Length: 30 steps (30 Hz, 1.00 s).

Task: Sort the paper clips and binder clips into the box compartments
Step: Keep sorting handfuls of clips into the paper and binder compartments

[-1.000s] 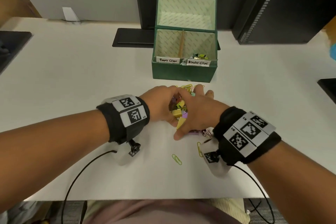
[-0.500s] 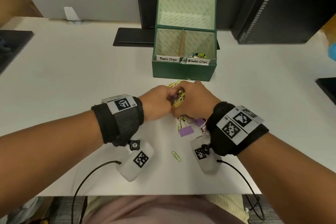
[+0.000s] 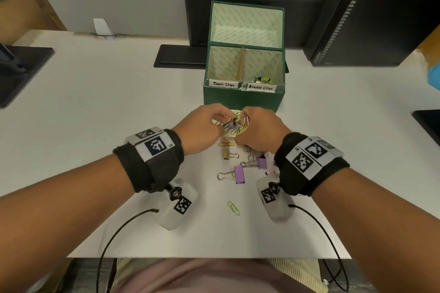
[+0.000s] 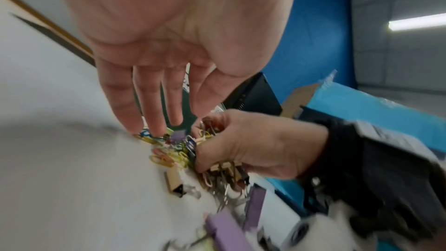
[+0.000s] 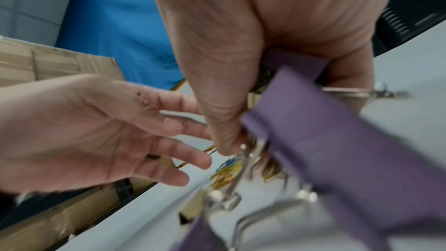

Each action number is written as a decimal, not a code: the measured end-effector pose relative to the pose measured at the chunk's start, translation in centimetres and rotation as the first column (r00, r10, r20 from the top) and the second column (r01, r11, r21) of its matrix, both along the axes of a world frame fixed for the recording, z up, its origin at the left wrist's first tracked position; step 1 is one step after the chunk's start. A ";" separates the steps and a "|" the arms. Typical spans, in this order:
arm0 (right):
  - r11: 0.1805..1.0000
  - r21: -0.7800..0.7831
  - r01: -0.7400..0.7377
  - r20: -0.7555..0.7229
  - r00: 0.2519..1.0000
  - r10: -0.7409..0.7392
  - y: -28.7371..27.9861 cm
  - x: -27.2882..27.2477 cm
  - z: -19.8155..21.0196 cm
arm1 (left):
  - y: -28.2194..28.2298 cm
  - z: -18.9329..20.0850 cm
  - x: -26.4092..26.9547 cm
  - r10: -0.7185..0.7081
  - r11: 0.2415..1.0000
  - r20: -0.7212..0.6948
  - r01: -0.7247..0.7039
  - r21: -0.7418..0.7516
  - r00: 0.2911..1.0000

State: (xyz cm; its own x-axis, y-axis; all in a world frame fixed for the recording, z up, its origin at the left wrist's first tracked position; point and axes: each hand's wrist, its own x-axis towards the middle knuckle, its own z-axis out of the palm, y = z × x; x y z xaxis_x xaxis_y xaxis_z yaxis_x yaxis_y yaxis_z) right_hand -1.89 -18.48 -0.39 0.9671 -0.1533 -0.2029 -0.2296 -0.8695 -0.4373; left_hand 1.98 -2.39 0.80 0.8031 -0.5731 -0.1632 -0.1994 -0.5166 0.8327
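Note:
A green box (image 3: 242, 100) with its lid up stands ahead; its labelled left compartment (image 3: 225, 64) shows no clips, the right one holds binder clips (image 3: 263, 79). Just in front of it a mixed pile of clips (image 3: 234, 123) lies between my hands. My left hand (image 3: 220, 119) has straight fingers (image 4: 154, 117) touching the coloured paper clips (image 4: 166, 156). My right hand (image 3: 246, 118) is curled round a bunch of clips (image 4: 226, 168), a purple binder clip (image 5: 295, 66) among them. Loose on the table behind the hands lie an olive binder clip (image 3: 227, 155) and two purple ones (image 3: 239, 174) (image 3: 261, 163).
A single green paper clip (image 3: 233, 208) lies near the table's front edge. A black monitor base (image 3: 179, 56) sits left of the box and a black computer tower (image 3: 371, 14) at the back right. Dark objects stand at both side edges.
Both hands have moved forward toward the box with the pile. The right hand has closed round a bunch of clips, uncovering several binder clips left behind on the table.

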 end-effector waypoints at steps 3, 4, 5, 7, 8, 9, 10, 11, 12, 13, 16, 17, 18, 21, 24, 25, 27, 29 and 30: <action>0.984 0.148 0.096 -0.014 0.995 -0.095 -0.8 0.0 1.0 | -0.4 0.0 0.4 0.081 0.987 -0.105 -0.094 -0.129 0.991; 0.963 0.232 0.134 -0.021 0.991 -0.133 -1.0 -0.1 1.5 | -0.7 -0.1 0.4 0.099 0.974 -0.171 -0.131 -0.185 0.980; 0.932 0.320 0.169 -0.028 0.985 -0.169 -1.1 -0.2 2.0 | -1.0 -0.1 0.3 0.115 0.951 -0.254 -0.180 -0.253 0.961; 0.867 0.451 0.210 -0.023 0.974 -0.224 -1.2 -0.5 3.3 | -1.9 -0.2 -0.2 0.125 0.874 -0.440 -0.309 -0.375 0.889; 0.841 0.497 0.214 -0.011 0.971 -0.240 -1.2 -0.6 3.9 | -2.4 -0.3 -0.3 0.111 0.824 -0.540 -0.381 -0.419 0.834; 0.820 0.533 0.208 0.005 0.969 -0.249 -1.0 -0.7 4.4 | -2.9 -0.4 -0.5 0.075 0.772 -0.647 -0.455 -0.444 0.758; 0.803 0.564 0.195 0.024 0.967 -0.252 -0.8 -0.8 4.9 | -3.5 -0.5 -0.6 0.012 0.726 -0.747 -0.519 -0.451 0.665; 0.791 0.584 0.181 0.044 0.966 -0.253 -0.6 -0.8 5.2 | -4.0 -0.6 -0.8 -0.078 0.687 -0.827 -0.571 -0.449 0.557; 0.786 0.594 0.170 0.067 0.964 -0.258 -0.4 -0.8 5.5 | -4.5 -0.7 -0.9 -0.175 0.659 -0.876 -0.608 -0.444 0.450; 0.793 0.587 0.162 0.095 0.959 -0.266 -0.1 -0.8 5.7 | -5.0 -0.8 -1.2 -0.268 0.638 -0.891 -0.626 -0.449 0.366; 0.875 0.466 0.132 0.228 0.938 -0.262 0.5 -0.7 5.9 | -5.8 -0.5 -2.1 -0.436 0.592 -0.866 -0.647 -0.481 0.245; 0.906 0.405 0.120 0.273 0.930 -0.245 0.7 -0.7 5.8 | -6.0 -0.3 -2.2 -0.454 0.566 -0.858 -0.666 -0.486 0.240; 0.935 0.337 0.109 0.308 0.926 -0.219 1.0 -0.7 5.6 | -6.1 -0.2 -2.2 -0.466 0.540 -0.850 -0.682 -0.493 0.245; 0.988 0.149 0.028 0.371 0.925 -0.082 1.5 -0.4 4.5 | -6.0 -0.1 -1.6 -0.426 0.483 -0.866 -0.743 -0.463 0.263; 0.997 0.050 -0.051 0.345 0.938 0.031 1.7 -0.1 3.7 | -5.5 -0.5 -0.8 -0.374 0.463 -0.885 -0.771 -0.438 0.277; 0.997 0.043 -0.071 0.328 0.943 0.053 1.7 0.0 3.6 | -5.4 -0.8 -0.4 -0.370 0.460 -0.885 -0.772 -0.438 0.282; 0.994 0.041 -0.100 0.307 0.948 0.083 1.8 0.2 3.4 | -5.2 -1.1 -0.1 -0.366 0.457 -0.878 -0.762 -0.459 0.309; 0.991 0.045 -0.123 0.284 0.953 0.106 2.1 0.4 3.5 | -4.8 -1.5 0.2 -0.336 0.455 -0.874 -0.751 -0.478 0.352; 0.990 0.037 -0.138 0.270 0.955 0.123 2.3 0.4 3.6 | -4.6 -1.6 0.4 -0.324 0.457 -0.876 -0.752 -0.475 0.357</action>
